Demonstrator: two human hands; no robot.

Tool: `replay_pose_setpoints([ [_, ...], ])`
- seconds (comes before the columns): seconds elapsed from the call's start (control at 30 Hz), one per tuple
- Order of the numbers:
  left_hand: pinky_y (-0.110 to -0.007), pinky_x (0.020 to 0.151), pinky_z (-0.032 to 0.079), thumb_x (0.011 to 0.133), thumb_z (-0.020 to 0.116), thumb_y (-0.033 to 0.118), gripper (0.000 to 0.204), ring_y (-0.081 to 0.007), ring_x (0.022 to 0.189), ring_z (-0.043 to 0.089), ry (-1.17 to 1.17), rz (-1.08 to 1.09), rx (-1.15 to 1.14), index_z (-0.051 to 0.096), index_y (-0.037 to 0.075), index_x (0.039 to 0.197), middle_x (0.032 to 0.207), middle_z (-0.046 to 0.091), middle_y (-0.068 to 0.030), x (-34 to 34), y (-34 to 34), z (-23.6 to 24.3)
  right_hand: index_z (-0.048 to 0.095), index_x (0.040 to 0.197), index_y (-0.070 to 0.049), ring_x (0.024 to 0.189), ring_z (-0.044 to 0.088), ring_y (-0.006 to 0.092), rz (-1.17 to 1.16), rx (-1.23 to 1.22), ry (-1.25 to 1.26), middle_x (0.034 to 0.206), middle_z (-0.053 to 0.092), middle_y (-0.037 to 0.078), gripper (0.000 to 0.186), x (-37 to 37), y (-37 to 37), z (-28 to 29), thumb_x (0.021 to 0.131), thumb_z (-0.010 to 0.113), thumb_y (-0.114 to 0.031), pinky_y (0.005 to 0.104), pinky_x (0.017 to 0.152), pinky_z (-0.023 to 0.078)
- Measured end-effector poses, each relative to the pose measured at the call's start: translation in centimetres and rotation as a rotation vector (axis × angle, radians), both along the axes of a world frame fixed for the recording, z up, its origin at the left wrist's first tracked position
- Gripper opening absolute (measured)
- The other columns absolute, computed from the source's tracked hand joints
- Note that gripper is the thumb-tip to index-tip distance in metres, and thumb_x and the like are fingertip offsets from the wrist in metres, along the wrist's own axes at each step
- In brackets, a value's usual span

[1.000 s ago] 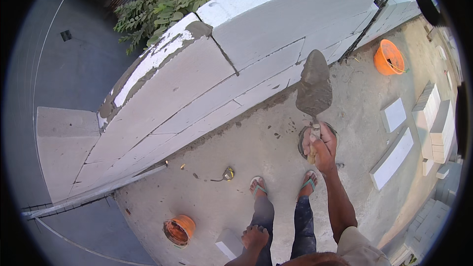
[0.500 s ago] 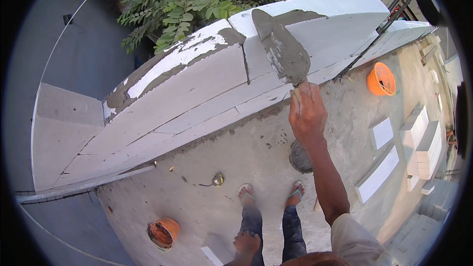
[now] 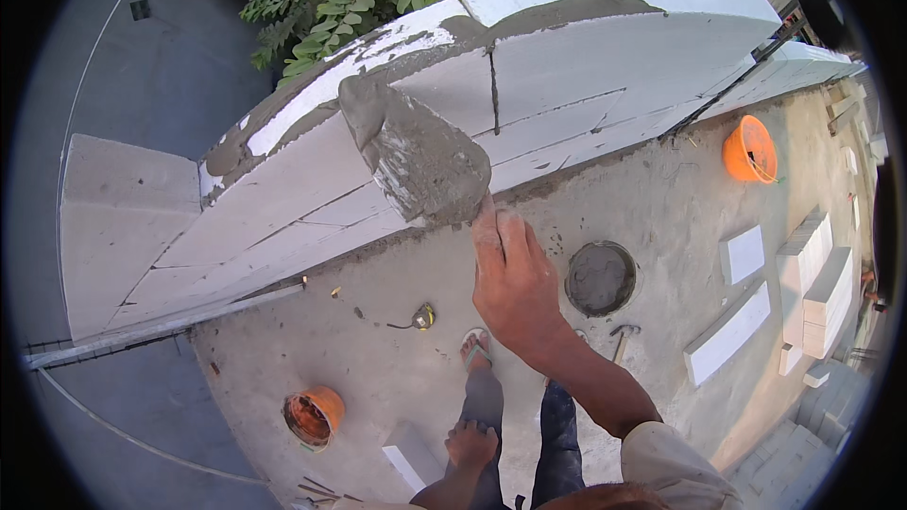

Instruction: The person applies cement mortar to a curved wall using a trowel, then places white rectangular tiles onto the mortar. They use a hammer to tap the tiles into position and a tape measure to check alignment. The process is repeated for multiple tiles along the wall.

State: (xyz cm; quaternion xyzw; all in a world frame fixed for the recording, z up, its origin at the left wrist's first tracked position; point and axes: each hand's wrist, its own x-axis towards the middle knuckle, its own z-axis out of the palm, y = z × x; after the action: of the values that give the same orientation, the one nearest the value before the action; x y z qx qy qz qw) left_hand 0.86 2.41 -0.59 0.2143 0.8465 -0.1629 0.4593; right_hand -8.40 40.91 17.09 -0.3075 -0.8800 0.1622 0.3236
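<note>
My right hand [image 3: 515, 274] is closed round the handle of a trowel [image 3: 425, 156], whose blade is coated in wet grey mortar. The blade hangs in front of the white block wall [image 3: 605, 57], with its tip close to the wall's top edge. Mortar [image 3: 567, 9] lies along part of the top, on both sides of a vertical joint. Down on my left leg, my left hand [image 3: 470, 444] rests with its fingers laid over the knee and holds nothing. Below my right wrist, a round bucket [image 3: 602, 279] of grey mortar stands on the floor.
One orange bucket [image 3: 751, 151] stands by the wall at right, another orange bucket [image 3: 315, 417] at lower left. A tape measure [image 3: 423, 316], a hammer [image 3: 622, 342] and loose white blocks [image 3: 727, 332] lie on the concrete floor. Leafy branches [image 3: 378, 9] reach the wall's far side.
My right hand has brought the trowel left and down, from the right-hand block toward the left one. More mortar shows along the top near the joint. The left hand stays on the leg.
</note>
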Motion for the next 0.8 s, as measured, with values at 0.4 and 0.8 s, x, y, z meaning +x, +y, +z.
replay_pose_setpoints([
  [0.4,-0.052,0.103,0.052,0.093,0.069,0.042,0.049,-0.0353,0.126,0.063,0.075,-0.098,0.022,0.070,0.012,0.132,0.139,0.066,-0.0107,2.1,0.4,-1.3,0.070,0.104,0.005,0.093,0.071,0.0488,-0.536,-1.058,-0.311,0.097,0.073,0.027,0.039,26.9,-10.9,-28.8,0.094,0.075,-0.032,0.0515,0.085,0.056],
  [0.8,-0.050,0.109,0.050,0.094,0.070,0.042,0.052,-0.0369,0.130,0.060,0.052,-0.136,0.014,0.068,0.012,0.136,0.143,0.063,-0.0132,1.3,0.0,-1.3,0.072,0.103,0.005,0.088,0.077,0.0341,-0.695,-1.074,-0.687,0.093,0.077,0.023,0.039,31.1,-2.9,-46.5,0.092,0.075,-0.033,0.0468,0.078,0.062],
])
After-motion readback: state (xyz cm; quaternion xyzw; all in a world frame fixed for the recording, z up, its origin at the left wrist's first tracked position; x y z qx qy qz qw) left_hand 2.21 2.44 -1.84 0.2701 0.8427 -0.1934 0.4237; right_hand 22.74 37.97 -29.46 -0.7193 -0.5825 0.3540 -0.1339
